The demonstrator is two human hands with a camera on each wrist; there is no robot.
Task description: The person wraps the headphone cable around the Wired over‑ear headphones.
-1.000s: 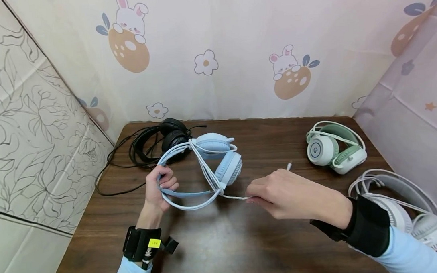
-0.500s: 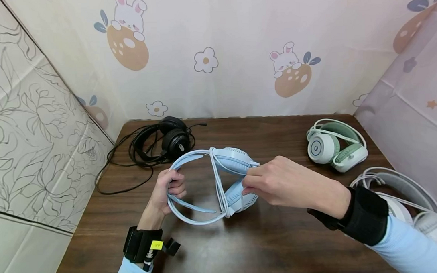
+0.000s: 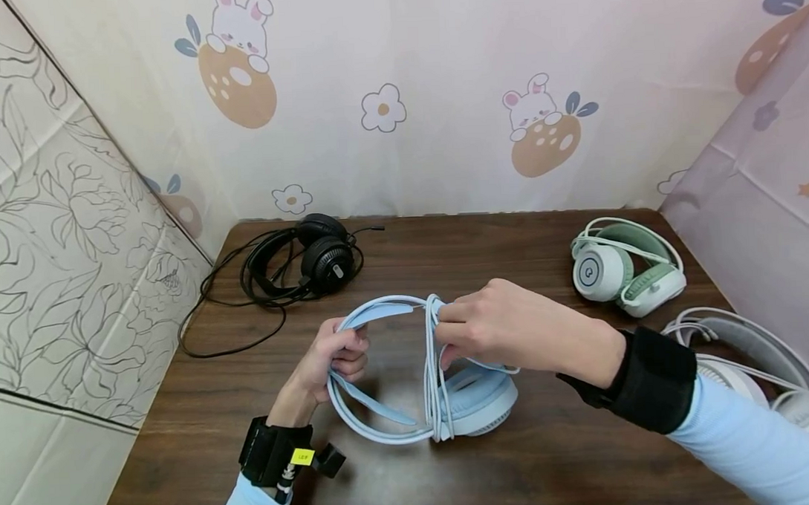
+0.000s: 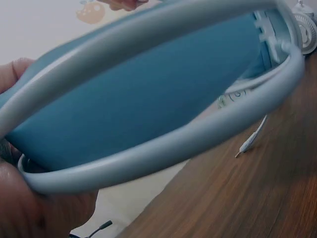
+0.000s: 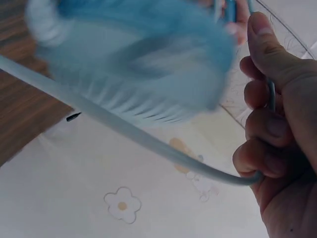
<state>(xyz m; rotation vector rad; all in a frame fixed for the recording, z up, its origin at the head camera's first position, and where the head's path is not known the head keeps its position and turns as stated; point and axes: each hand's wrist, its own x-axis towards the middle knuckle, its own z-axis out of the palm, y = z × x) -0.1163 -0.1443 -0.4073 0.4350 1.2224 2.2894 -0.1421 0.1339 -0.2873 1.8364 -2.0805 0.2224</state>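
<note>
Light blue headphones [image 3: 483,407] are held up over the table, with white cable [image 3: 433,385] looped several times across both sides of the band. My left hand [image 3: 337,355] grips the headband [image 4: 138,94] at its top. Beside the ear cups, my right hand [image 3: 497,327] holds the cable's running part; its curled fingers and thumb close round the cord [image 5: 133,134] in the right wrist view. From the head, this hand covers part of the far ear cup. A small plug [image 4: 246,145] on a cord end dangles free in the left wrist view.
Black headphones [image 3: 331,262] with a trailing cord lie at the back left of the wooden table [image 3: 412,482]. White and green headphones [image 3: 599,272] sit at the back right. Nearer, at the right edge, white headphones [image 3: 730,375] are partly behind the right forearm.
The headphones and left hand have shifted right and nearer, and the headphones have turned. The right hand has carried the cord from the near side up past the ear cups, adding to the loops.
</note>
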